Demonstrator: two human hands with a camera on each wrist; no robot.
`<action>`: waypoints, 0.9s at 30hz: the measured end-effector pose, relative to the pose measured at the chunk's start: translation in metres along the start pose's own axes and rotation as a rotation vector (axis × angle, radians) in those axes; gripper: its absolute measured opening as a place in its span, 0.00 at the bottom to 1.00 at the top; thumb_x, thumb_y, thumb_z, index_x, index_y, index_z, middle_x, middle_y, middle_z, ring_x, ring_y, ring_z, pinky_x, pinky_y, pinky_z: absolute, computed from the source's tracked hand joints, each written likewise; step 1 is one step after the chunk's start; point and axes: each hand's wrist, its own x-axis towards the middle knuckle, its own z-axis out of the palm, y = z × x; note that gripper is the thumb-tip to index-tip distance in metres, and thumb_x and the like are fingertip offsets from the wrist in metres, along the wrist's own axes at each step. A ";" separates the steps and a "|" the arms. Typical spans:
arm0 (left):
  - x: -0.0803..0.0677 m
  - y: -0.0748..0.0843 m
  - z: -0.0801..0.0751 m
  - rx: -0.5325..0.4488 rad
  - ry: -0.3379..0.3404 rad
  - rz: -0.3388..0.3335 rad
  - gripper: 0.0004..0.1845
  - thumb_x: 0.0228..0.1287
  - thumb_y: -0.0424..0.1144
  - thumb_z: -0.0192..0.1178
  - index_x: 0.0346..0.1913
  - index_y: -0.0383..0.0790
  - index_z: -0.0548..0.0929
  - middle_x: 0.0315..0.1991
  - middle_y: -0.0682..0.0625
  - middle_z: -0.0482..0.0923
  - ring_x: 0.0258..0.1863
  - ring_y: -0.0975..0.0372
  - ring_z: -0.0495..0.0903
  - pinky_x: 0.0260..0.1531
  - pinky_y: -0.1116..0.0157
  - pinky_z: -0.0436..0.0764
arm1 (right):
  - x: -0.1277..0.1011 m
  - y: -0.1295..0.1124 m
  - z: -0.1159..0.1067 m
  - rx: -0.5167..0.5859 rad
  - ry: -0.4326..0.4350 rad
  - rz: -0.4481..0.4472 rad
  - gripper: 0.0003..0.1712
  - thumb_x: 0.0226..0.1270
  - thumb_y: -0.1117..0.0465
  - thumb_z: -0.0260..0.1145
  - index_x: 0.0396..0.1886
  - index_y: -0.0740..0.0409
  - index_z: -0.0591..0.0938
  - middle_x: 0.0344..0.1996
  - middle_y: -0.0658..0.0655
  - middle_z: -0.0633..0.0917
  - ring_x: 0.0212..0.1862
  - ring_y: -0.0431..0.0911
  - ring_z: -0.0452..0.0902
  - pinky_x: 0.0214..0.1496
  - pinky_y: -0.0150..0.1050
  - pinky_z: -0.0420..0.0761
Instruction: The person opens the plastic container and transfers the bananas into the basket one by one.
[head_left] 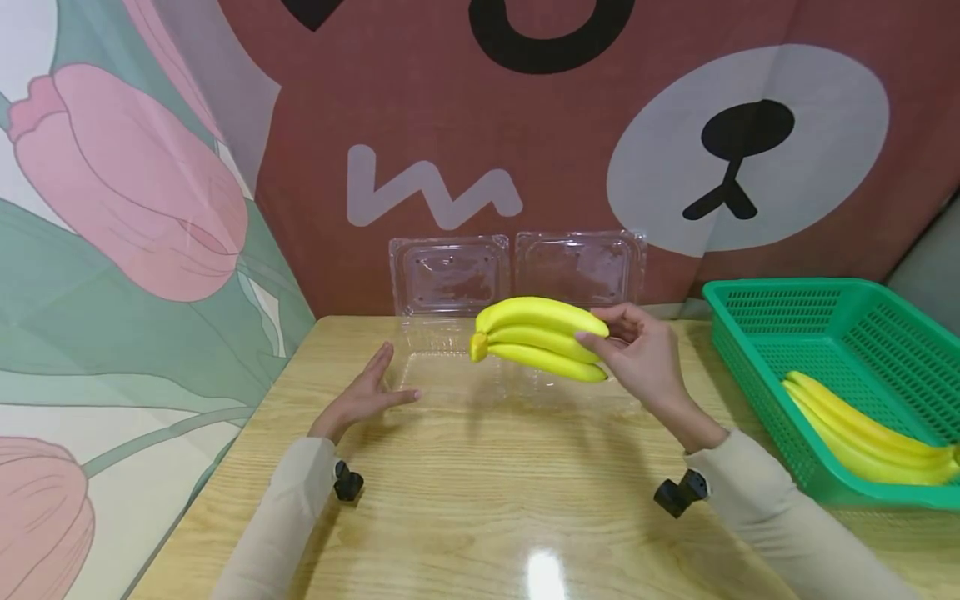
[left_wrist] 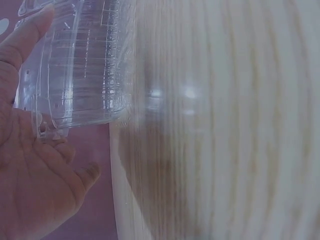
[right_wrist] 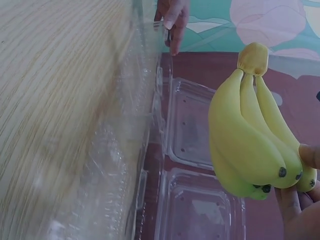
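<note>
The clear plastic container (head_left: pixel 450 358) is hard to make out from the head view: its tray blends into the wooden surface (head_left: pixel 480 500), and only the raised lids against the backdrop show plainly. In the left wrist view its ribbed wall (left_wrist: pixel 85 65) is sharp, but the surface beyond it is blurred. The right hand (head_left: pixel 645 354) grips a bunch of bananas (head_left: pixel 540 337) at its tip end, fingers curled round it, holding it in the air above the tray with the stem pointing toward the left hand. The palm is mostly cut off in the right wrist view, where the bunch (right_wrist: pixel 252 145) hangs in front of the lids. The left hand (head_left: pixel 367 396) is flat and relaxed, fingers straight, resting against the container's left edge. A green basket (head_left: pixel 757 367) sits to the right of the right hand, partly cut off by the frame, with more bananas (head_left: pixel 862 433) inside. Bare surface lies open between the two hands and toward the person.
</note>
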 end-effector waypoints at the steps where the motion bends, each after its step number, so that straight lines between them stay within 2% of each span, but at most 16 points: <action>1: -0.001 0.000 0.000 -0.002 0.002 0.003 0.59 0.59 0.53 0.68 0.76 0.35 0.36 0.77 0.40 0.29 0.74 0.47 0.32 0.68 0.43 0.41 | 0.000 -0.001 -0.002 0.006 0.002 -0.001 0.20 0.57 0.62 0.75 0.46 0.68 0.83 0.44 0.62 0.85 0.37 0.35 0.83 0.36 0.30 0.82; 7: 0.000 0.000 0.000 -0.006 0.010 0.000 0.59 0.59 0.52 0.68 0.76 0.33 0.37 0.77 0.40 0.29 0.74 0.47 0.32 0.69 0.44 0.40 | -0.003 -0.005 -0.014 0.012 0.023 0.004 0.19 0.57 0.63 0.75 0.46 0.69 0.83 0.44 0.64 0.85 0.38 0.34 0.83 0.37 0.30 0.82; 17: 0.002 -0.004 0.001 -0.009 0.007 -0.001 0.59 0.58 0.52 0.69 0.76 0.32 0.37 0.76 0.38 0.30 0.74 0.47 0.32 0.69 0.44 0.41 | -0.010 -0.009 -0.036 -0.048 0.029 -0.026 0.20 0.59 0.63 0.73 0.49 0.69 0.82 0.47 0.64 0.84 0.41 0.34 0.83 0.38 0.29 0.82; 27: 0.002 -0.004 0.001 -0.005 0.007 0.012 0.59 0.58 0.51 0.69 0.75 0.29 0.38 0.76 0.37 0.31 0.74 0.47 0.32 0.69 0.44 0.41 | -0.017 -0.013 -0.062 -0.077 0.066 0.000 0.20 0.59 0.65 0.73 0.49 0.68 0.82 0.46 0.51 0.86 0.40 0.34 0.83 0.38 0.28 0.81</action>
